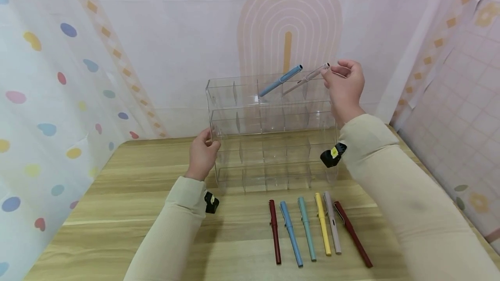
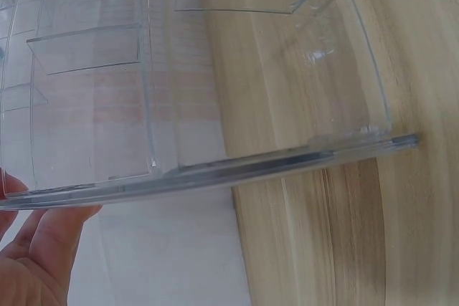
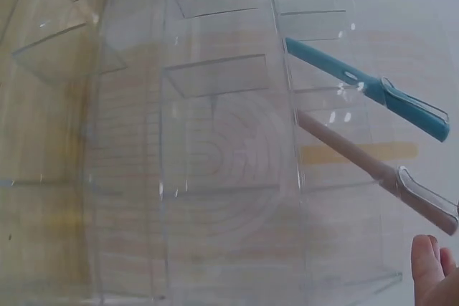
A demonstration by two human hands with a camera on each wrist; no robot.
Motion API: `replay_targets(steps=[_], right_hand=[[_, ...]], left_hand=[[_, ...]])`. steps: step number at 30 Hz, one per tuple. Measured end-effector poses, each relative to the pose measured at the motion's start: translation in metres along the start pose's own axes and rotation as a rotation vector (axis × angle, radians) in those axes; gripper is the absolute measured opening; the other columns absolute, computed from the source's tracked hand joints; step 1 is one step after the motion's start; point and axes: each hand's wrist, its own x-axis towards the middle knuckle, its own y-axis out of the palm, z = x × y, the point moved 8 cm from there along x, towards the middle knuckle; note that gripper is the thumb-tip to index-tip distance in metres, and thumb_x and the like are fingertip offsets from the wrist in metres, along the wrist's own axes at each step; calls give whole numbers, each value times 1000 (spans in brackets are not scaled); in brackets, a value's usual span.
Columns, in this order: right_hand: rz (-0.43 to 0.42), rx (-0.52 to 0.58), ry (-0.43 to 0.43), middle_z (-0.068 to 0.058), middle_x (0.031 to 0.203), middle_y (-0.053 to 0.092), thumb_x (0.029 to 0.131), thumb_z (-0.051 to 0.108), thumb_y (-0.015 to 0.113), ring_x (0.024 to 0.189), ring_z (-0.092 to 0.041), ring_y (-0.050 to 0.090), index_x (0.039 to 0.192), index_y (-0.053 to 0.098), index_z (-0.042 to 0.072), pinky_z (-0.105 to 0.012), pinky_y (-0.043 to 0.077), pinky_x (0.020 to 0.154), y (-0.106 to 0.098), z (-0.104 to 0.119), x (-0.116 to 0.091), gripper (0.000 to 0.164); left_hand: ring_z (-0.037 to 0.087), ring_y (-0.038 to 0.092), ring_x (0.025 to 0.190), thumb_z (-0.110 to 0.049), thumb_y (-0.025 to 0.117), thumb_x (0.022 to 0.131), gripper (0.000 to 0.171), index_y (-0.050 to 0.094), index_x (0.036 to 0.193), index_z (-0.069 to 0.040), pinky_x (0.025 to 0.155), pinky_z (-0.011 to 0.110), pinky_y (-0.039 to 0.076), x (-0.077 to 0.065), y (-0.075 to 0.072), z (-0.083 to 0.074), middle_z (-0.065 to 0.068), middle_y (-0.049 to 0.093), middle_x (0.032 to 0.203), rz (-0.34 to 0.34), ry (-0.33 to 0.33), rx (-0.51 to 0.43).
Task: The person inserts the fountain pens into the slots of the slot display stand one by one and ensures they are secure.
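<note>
A clear acrylic rack with tiers of divided compartments stands upright on the table. My left hand grips its left side panel, thumb in front and fingers behind; in the left wrist view, fingers show at the panel's edge. At the top tier my right hand pinches the clip end of a greyish-pink pen, whose lower end is in a compartment. Beside it a blue pen leans in the top tier, its clip end sticking out. Most of the right hand is out of frame in the right wrist view.
In front of the rack lies a row of pens on the wooden table: dark red, blue, teal, yellow, lilac-grey and another dark red. A patterned cloth hangs behind the rack.
</note>
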Motion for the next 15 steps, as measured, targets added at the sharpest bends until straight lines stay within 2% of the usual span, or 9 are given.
replay_targets(steps=[6,15], right_hand=[[-1,-15,-37,0,103,53,87,5,67,99,-12,56,113,51,12,-27,50,86,-27,-1,-10,31],[73,-129,-11,2,100,53,88,2,64,93,-7,53,106,51,15,-12,49,72,-67,-24,-28,26]], left_hand=[[30,55,117,-5,46,93,47,50,140,-8,74,31,49,0,-1,1,14,58,127,-1,-8,-2],[31,55,118,-5,46,93,48,49,141,-8,78,35,50,1,-2,0,15,59,127,-10,-4,-9]])
